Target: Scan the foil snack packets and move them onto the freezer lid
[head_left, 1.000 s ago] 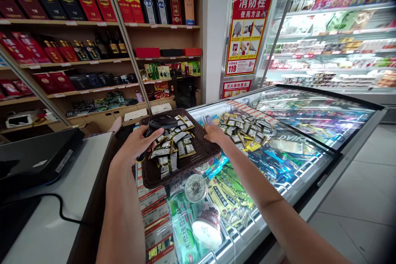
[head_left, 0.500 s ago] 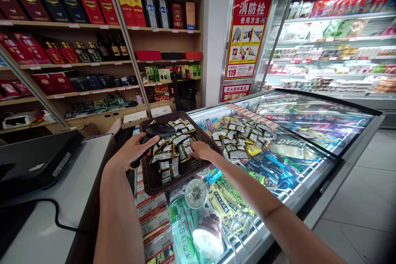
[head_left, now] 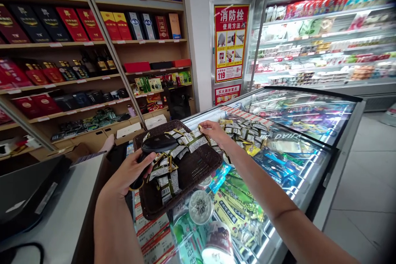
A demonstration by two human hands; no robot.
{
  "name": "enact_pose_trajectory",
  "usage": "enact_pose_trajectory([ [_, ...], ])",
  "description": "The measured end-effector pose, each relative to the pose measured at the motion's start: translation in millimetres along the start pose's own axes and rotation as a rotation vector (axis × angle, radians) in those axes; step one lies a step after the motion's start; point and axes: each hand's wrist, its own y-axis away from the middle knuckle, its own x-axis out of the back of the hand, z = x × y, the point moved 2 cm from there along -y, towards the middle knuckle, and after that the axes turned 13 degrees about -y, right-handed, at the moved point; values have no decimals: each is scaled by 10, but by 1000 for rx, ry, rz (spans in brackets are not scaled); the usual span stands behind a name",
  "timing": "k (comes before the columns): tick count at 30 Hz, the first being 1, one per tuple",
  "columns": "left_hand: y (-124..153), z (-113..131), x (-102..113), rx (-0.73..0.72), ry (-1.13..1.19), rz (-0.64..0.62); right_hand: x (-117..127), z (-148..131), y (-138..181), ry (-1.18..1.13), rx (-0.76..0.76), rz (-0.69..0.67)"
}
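Observation:
My left hand [head_left: 134,170] is wrapped round the handle of a black handheld barcode scanner [head_left: 158,142], whose head reaches over a dark brown woven basket [head_left: 201,166]. Inside the basket lie several small silver-and-gold snack packets [head_left: 168,185], mostly toward its left side and far end. Between thumb and fingers, my right hand [head_left: 215,133] pinches one packet [head_left: 195,141] by its edge, raised near the basket's right rim. Beyond that hand, a heap of similar packets [head_left: 243,131] lies on the freezer's glass top.
The basket rests on a chest freezer [head_left: 335,165] showing ice cream and cups [head_left: 201,207] under glass. To the left stands a counter [head_left: 80,177] with a black device [head_left: 31,189] and cable. Shelves of boxed bottles [head_left: 66,24] and a lit refrigerated cabinet [head_left: 321,37] stand behind.
My right hand has come up and right from inside the basket with a packet in it. The left hand still holds the scanner over the basket. The camera view has shifted slightly.

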Motion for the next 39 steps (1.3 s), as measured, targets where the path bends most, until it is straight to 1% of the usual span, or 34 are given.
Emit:
enact_pose_trajectory([
  [3, -25, 32, -41, -40, 6, -10, -7, -10, 4, -25, -2, 4],
  [7, -21, 53, -31, -80, -8, 1, -40, 31, -2, -35, -31, -15],
  [10, -3, 59, -13, -30, -18, -15, -24, 79, -33, 11, -32, -9],
  [12, -8, 37, -6, 27, -26, -25, 56, 90, -78, 124, 3, 36],
  [15, -57, -39, 14, 89, -63, 11, 326, 33, -175, 425, 118, 171],
  [17, -101, -105, 36, 112, -83, 31, 587, -35, -233, 647, 181, 284],
  [18, -120, -135, 50, 117, -83, 37, 729, -65, -253, 742, 189, 346],
  [20, -140, -184, 78, 125, -77, 40, 1011, -92, -268, 878, 138, 478],
  [22, -139, -218, 104, 133, -79, 49, 1238, -72, -252, 945, 24, 573],
  [24, -128, -240, 119, 135, -86, 57, 1355, -30, -222, 996, -89, 599],
  [25, -124, -249, 123, 133, -88, 60, 1359, -18, -207, 1030, -120, 602],
  [27, -119, -263, 125, 126, -91, 66, 1239, -28, -181, 1110, -97, 612],
  [28, -118, -269, 124, 125, -95, 68, 1111, -44, -169, 1137, -54, 595],
  [29, -117, -272, 122, 124, -99, 68, 939, -57, -151, 1140, -4, 546],
  [30, -113, -271, 119, 119, -99, 67, 730, -62, -124, 1117, 49, 460],
  [32, -100, -256, 111, 110, -85, 62, 242, -15, -20, 959, 81, 167],
  [33, -89, -243, 106, 108, -76, 60, -13, 33, 65, 848, 85, -7],
  [35, -67, -213, 102, 113, -63, 70, -467, 167, 289, 580, 26, -346],
  [36, -56, -199, 102, 116, -60, 75, -641, 243, 411, 438, -50, -474],
  [37, -48, -190, 107, 118, -60, 78, -774, 319, 527, 300, -161, -583],
  [38, -41, -189, 114, 119, -66, 73, -866, 380, 626, 188, -254, -646],
  [39, -35, -197, 127, 120, -82, 64, -921, 428, 705, 109, -339, -677],
])
